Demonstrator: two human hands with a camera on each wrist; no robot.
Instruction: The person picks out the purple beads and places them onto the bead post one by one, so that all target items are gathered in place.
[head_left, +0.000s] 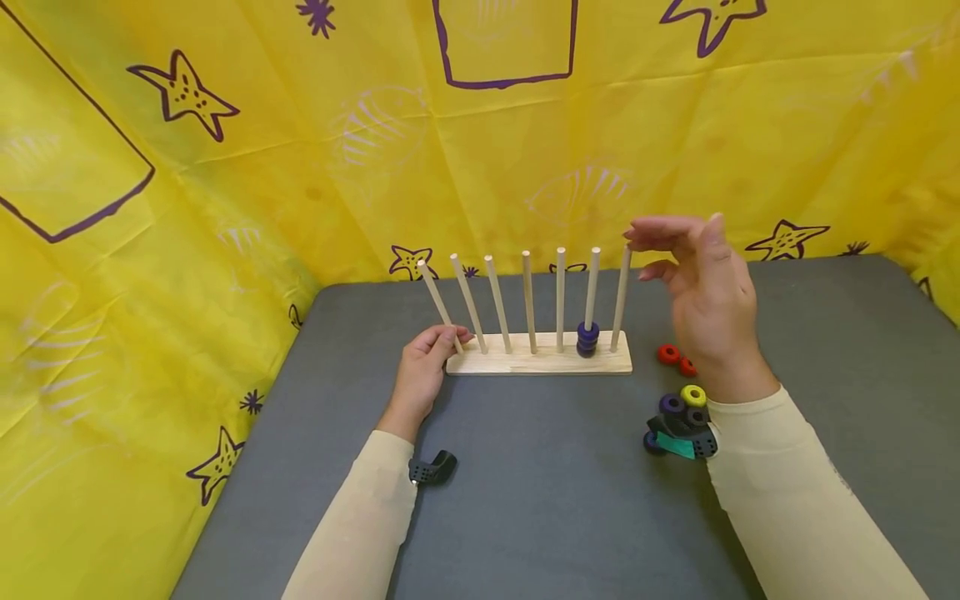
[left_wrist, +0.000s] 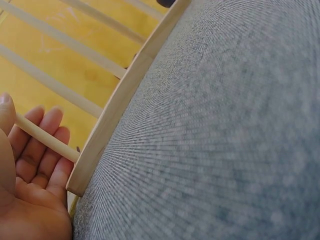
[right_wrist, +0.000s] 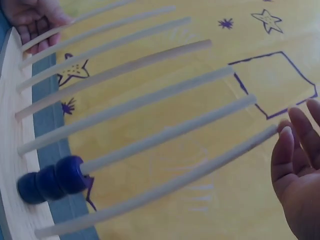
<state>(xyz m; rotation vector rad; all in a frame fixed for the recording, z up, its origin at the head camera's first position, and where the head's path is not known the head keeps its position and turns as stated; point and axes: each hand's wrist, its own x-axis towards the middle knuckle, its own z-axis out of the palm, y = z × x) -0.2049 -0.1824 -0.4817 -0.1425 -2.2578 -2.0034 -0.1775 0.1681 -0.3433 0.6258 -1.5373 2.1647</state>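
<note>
A pale wooden rack stands on the grey table, with a row of upright pegs. Several dark blue rings are stacked low on the second peg from the right; three show in the right wrist view. My left hand is at the rack's left end, thumb and fingers around the leftmost peg near its base. The raised right hand has fingertips at the top of the rightmost peg, thumb apart and pointing up. No ring shows in it.
Loose red rings lie right of the rack. Nearer, a yellow ring and several dark rings lie beside the right wrist, partly hidden by its camera. A yellow printed cloth hangs behind the table.
</note>
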